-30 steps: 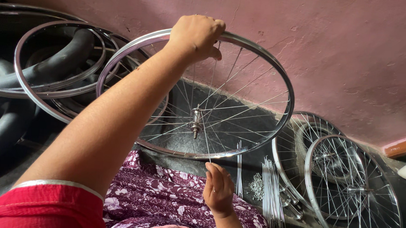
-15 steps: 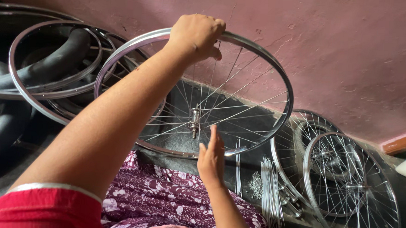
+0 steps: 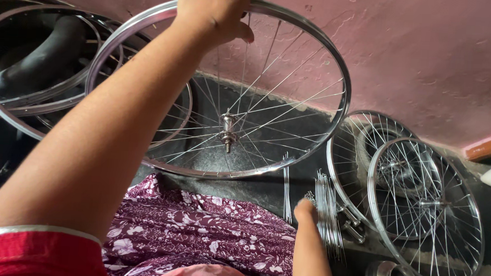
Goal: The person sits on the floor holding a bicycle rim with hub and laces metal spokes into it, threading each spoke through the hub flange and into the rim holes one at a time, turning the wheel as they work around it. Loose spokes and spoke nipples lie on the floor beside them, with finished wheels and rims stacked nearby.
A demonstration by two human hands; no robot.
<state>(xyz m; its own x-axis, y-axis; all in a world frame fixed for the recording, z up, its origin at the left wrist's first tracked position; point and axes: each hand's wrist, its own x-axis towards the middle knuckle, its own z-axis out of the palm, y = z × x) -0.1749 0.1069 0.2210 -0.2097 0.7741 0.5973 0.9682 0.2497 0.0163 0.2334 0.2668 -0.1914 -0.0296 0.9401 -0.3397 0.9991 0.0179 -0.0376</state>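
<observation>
I see black rubber tyres (image 3: 31, 65) with bare rims at far left. My left hand (image 3: 216, 10) grips the top of the shiny spoked steel wheel (image 3: 225, 92), upright above the purple floral cloth (image 3: 212, 231). I'd hold it steady there. My right hand (image 3: 304, 211) reaches loose silver spokes (image 3: 328, 215); its grip I cannot tell.

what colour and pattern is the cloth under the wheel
Dark purple with a white and pink floral print: the cloth below the spoked wheel, seen in the head view.
</observation>
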